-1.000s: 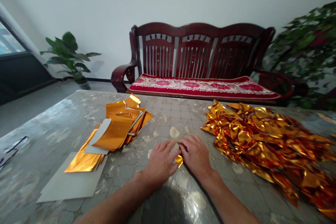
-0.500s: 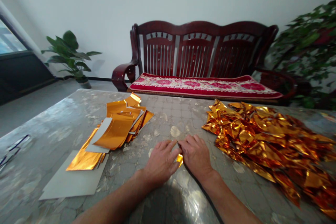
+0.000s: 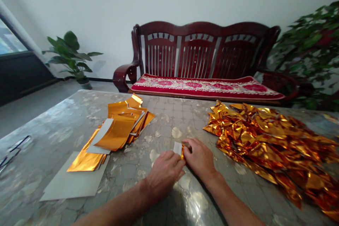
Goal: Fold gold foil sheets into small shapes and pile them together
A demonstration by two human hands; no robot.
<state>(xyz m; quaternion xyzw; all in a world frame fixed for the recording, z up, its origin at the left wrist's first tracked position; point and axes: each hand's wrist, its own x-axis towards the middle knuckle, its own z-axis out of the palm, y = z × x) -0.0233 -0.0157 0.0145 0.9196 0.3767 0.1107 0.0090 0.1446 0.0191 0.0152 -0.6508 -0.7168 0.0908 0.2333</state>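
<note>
**Change since the earlier frame:** the small foil piece has risen between the hands and now shows a pale face, where only a gold scrap showed below the fingers before. The left hand has drawn back toward the person, and the right hand has shifted slightly to the right.

**Foil piece:** small and folded, with a pale face upward and a bright gold edge along its lower right. It stands between the hands, just above the middle of the table's near edge.

**Left hand:** curled, its fingertips against the lower left of the piece; the exact grip is hidden.

**Right hand:** fingers bent inward, pinching the piece's right side.

**Right of the hands:** a heap of crumpled gold foil, just beside the right hand.

**Left of the hands:** a loose stack of cut gold foil strips, some showing pale backs, and a flat gold foil sheet lying on a grey card.

**Table:** glossy, with a mottled floral-patterned top.

**Beyond the table:** a dark red wooden bench with a red floral cushion, a potted plant by the wall, and dense leaves at the right.
</note>
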